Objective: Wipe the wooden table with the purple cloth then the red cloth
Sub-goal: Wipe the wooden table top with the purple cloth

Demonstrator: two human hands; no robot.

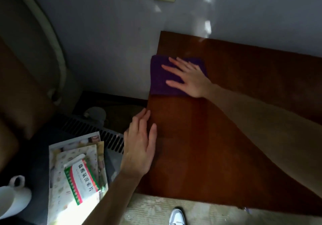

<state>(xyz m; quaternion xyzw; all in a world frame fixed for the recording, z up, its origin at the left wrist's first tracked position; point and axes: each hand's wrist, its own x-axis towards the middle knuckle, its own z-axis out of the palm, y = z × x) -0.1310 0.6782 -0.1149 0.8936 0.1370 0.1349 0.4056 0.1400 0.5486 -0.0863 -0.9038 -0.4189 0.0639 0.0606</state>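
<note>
The purple cloth point(159, 80) lies folded flat at the far left corner of the wooden table point(244, 88), reaching the table's left edge. My right hand point(189, 77) presses flat on the cloth with fingers spread, pointing left. My left hand point(141, 146) rests flat on the table's left edge, fingers together, holding nothing. No red cloth is in view.
A grey wall point(108, 50) runs behind the table. Left of the table lie paper packets and a medicine box point(81, 181) on a dark surface, with a white mug point(10, 198) at the lower left. A shoe point(176, 217) shows on the floor below the table's near edge.
</note>
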